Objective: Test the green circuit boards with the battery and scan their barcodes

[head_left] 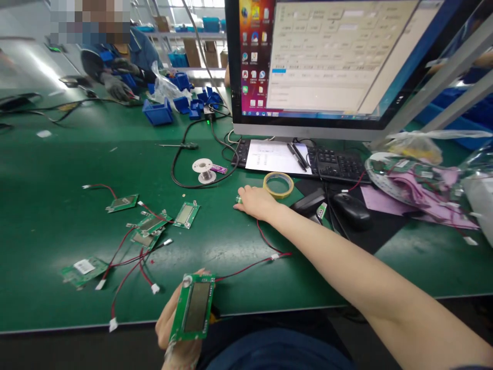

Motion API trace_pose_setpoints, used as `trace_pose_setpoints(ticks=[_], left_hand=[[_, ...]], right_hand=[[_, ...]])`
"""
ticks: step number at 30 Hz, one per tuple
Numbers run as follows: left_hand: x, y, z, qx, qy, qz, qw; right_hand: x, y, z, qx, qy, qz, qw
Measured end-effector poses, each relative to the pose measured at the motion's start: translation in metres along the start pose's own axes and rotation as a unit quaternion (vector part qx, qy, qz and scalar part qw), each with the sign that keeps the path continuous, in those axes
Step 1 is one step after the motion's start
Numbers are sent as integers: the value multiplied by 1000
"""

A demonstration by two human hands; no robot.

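Observation:
My left hand (169,324) holds a green circuit board with an LCD panel (193,307) near the table's front edge; a red wire (246,267) trails from it across the mat. My right hand (256,201) is stretched forward, fingers closed on a small part (239,199) resting on the green mat, just left of a roll of yellow tape (278,184). Several similar green boards with red leads (152,226) lie scattered on the mat to the left.
A monitor (331,61), keyboard (335,164) with paper and pens, and mouse (351,210) stand behind. A solder spool (204,169), blue bins (157,112), bagged boards (419,185) at right. A gloved co-worker (115,85) works at far left.

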State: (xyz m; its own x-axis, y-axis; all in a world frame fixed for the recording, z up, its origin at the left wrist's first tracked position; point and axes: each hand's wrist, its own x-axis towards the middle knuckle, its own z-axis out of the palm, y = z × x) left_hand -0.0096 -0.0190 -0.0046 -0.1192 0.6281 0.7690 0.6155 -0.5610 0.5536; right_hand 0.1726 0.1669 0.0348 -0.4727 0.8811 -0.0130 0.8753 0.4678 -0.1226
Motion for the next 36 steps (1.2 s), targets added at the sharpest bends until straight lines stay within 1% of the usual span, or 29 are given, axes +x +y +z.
trace_pose_setpoints(ticks=[3,6,10,12,15,16,20,24,29,36], left_hand=[[1,1,1,-3,6,-6,1000],[0,-1,0,5,6,-6,1000],[-4,-4,-3,-17,-31,-15,999],[-6,-5,-2,-24,-26,-21,999],[-9,-6,-1,-25,-3,-28,999],[-9,-6,-1,-19,-8,-23,1000],[-6,-5,0,-6,-29,1,1000],[-2,-1,1,-32,-14,-11,999],[0,2,2,-51,-12,-17,998],[0,2,3,-55,-3,-37,998]], right_hand=[[2,2,4,20,-10,3,1000],[2,8,-3,52,-4,-1,999],[-3,12,-12,78,8,23,997],[-6,11,-13,81,7,41,996],[-8,7,-12,83,3,54,995],[-8,6,-12,83,3,56,995],[-9,2,-9,69,-4,61,996],[-11,2,-3,39,-4,62,997],[-15,1,2,2,9,53,999],[-18,-4,-1,-24,40,24,999]])
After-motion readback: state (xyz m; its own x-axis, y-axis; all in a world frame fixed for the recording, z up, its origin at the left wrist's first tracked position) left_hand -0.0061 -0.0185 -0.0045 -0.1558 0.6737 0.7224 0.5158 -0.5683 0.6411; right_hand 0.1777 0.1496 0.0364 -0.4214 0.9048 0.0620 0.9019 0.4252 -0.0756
